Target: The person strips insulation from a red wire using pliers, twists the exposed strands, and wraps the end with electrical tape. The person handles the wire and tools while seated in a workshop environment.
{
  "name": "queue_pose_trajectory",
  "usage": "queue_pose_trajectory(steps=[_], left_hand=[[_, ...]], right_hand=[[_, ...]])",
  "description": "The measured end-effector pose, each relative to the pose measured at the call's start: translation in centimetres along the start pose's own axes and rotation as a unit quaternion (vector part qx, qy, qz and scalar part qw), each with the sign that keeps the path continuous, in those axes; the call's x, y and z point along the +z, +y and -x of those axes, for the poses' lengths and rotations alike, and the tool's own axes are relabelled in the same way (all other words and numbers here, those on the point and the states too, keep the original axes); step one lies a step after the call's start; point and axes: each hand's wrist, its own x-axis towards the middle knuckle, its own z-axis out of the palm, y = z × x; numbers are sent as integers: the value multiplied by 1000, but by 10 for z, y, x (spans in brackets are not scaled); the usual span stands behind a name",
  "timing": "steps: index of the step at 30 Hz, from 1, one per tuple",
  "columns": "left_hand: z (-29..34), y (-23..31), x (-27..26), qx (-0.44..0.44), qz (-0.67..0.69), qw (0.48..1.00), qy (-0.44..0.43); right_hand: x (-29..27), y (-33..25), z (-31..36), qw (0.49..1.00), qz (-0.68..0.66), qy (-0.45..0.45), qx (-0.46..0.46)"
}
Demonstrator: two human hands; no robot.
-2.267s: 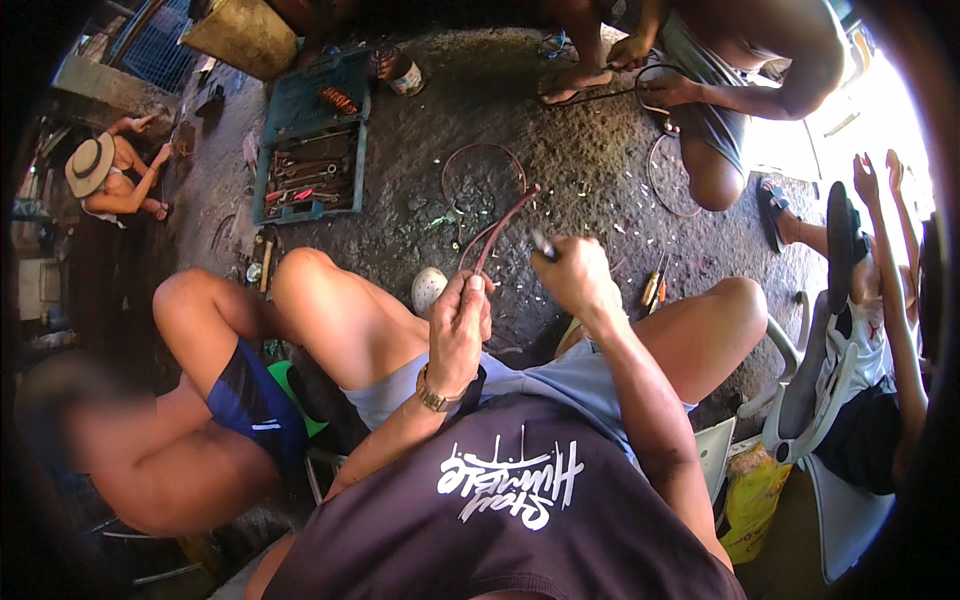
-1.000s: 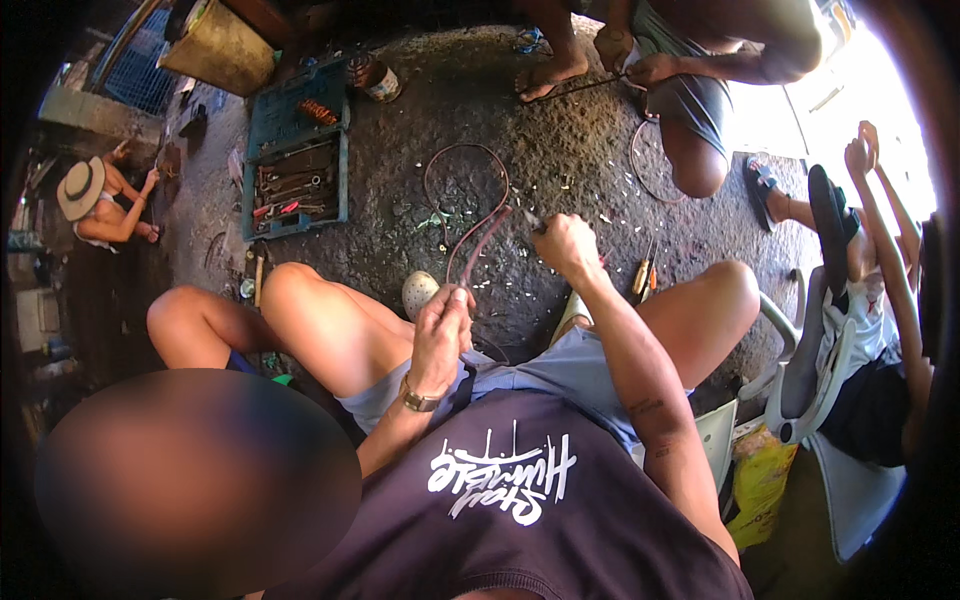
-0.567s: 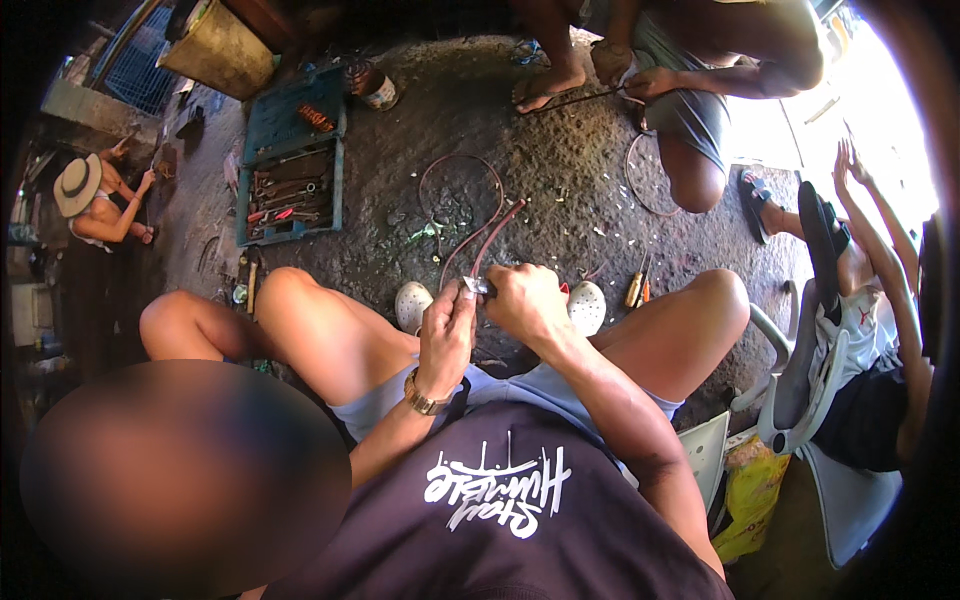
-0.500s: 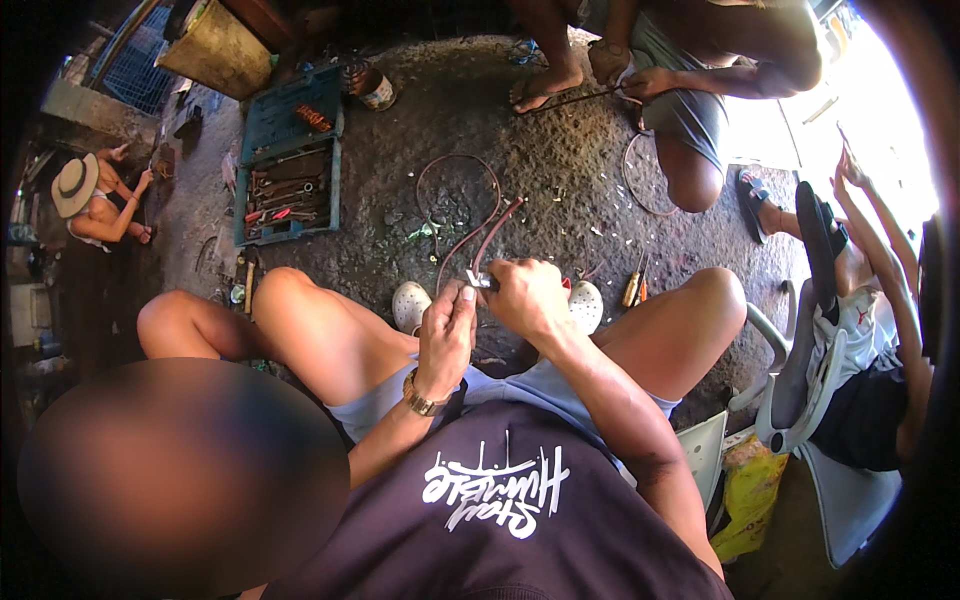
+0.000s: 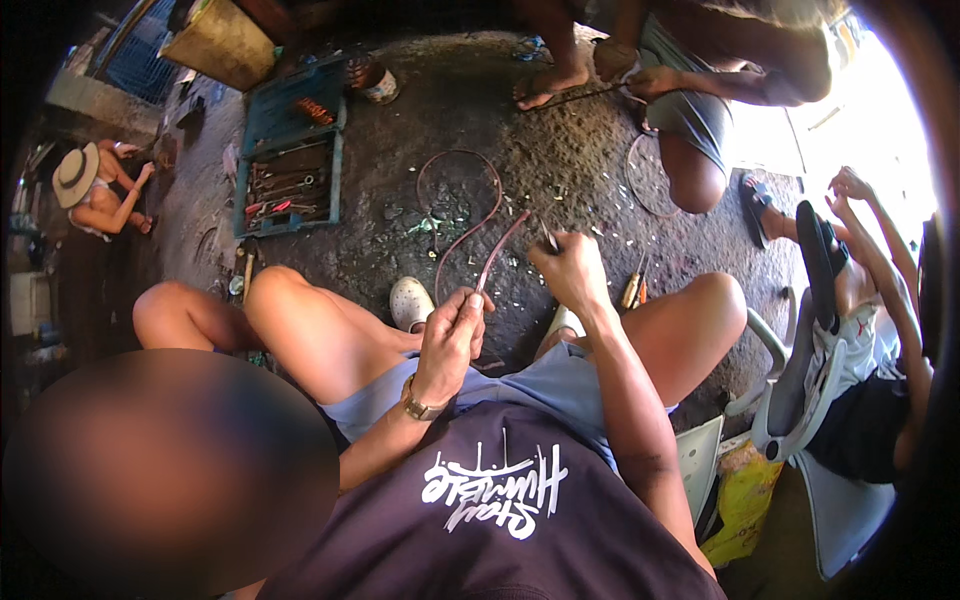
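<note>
Between my knees, my left hand point(image 5: 453, 335) is closed around a thin reddish cable point(image 5: 497, 248). One length of it points up and away from my fingers, its end near my right hand. My right hand point(image 5: 573, 272) is closed, apart from the left, on a small metal tool with a thin blade point(image 5: 550, 238) poking out. Most of that tool is hidden in the fist, so its exact kind is unclear. Beyond my hands a loop of similar cable point(image 5: 460, 153) lies curled on the dirty ground.
An open blue-green toolbox point(image 5: 340, 190) full of tools lies ahead left, beside a can point(image 5: 378, 84). Screwdrivers point(image 5: 632, 290) lie by my right knee. Across from me a crouching person point(image 5: 690, 110) grips a dark strip. Others sit left and right, near a chair point(image 5: 800, 395).
My right hand has moved forward and right with the blade tool, away from my left hand and the cable. My left hand has shifted slightly down and still holds the cable.
</note>
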Motion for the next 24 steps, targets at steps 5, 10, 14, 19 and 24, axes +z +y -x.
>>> queue_pose_trajectory(steps=[5,10,14,19,24], left_hand=[[-17,11,-7,33,-49,998,-8],[-23,17,3,224,-302,925,46],[-24,19,8,282,-406,867,67],[-29,18,7,333,-420,841,67],[-31,18,5,326,-426,840,82]], right_hand=[[1,-27,33,995,20,-77,-65],[2,-44,35,982,110,-62,-143],[2,-47,31,970,158,-56,-174],[4,-45,27,971,170,-71,-153],[9,-42,24,972,172,-59,-151]])
